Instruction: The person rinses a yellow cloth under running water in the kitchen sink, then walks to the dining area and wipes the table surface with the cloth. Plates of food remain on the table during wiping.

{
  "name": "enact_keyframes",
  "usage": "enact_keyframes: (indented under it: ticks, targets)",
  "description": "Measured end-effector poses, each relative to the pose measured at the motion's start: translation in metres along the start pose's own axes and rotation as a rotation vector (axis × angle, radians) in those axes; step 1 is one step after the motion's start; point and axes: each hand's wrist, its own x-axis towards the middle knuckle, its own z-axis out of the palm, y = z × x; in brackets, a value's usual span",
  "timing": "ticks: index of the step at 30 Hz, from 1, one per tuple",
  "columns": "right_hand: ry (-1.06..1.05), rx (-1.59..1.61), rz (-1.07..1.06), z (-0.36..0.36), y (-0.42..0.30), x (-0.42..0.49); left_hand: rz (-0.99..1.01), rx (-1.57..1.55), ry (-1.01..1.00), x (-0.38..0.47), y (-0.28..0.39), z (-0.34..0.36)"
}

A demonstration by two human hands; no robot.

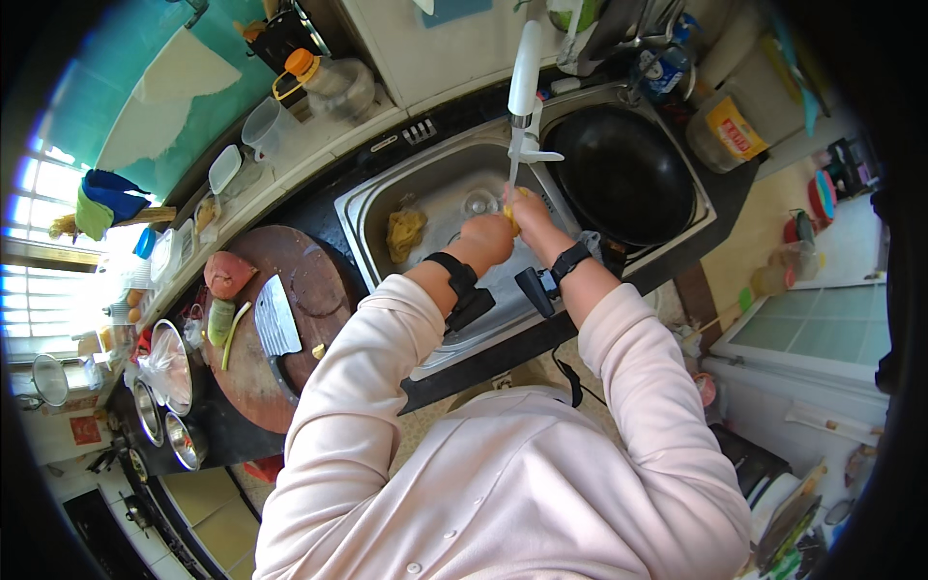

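Note:
My left hand [487, 238] and my right hand [531, 214] are close together over the stainless steel sink [464, 170]. Between them they grip a small yellow thing [512, 219], mostly covered by the fingers, so its kind is unclear. Just above, the white faucet [523, 72] sends a stream of water onto my right hand. A crumpled yellow cloth [406, 235] lies at the left of the basin, apart from both hands. Behind the hands, the drain strainer [479, 204] shows in the basin floor. Each wrist wears a black strap with a device.
A large black wok [623, 174] fills the right basin. On the left, a round wooden chopping board [254, 391] bears a cleaver [278, 315], a reddish root vegetable [228, 274], a green vegetable piece [220, 322] and a stalk [236, 333]. Metal bowls [185, 440] stand beyond it.

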Motion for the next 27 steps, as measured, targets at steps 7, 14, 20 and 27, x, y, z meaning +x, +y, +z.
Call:
enact_keyframes:
  ticks: [7, 14, 20, 27]
  targets:
    - [-0.038, 0.075, 0.245, -0.035, -0.024, -0.018, -0.166, -0.787, -0.016, 0.028, -0.022, -0.012]
    - [-0.088, 0.068, 0.258, -0.036, -0.003, -0.034, -0.135, -1.105, 0.093, 0.035, -0.038, 0.013]
    - [-0.120, -0.125, 0.014, -0.029, 0.020, -0.032, -0.025, -1.336, 0.240, 0.029, -0.031, 0.011]
    - [-0.054, -0.084, -0.180, -0.020, -0.001, -0.046, -0.045, -1.868, 0.016, 0.025, -0.028, -0.001]
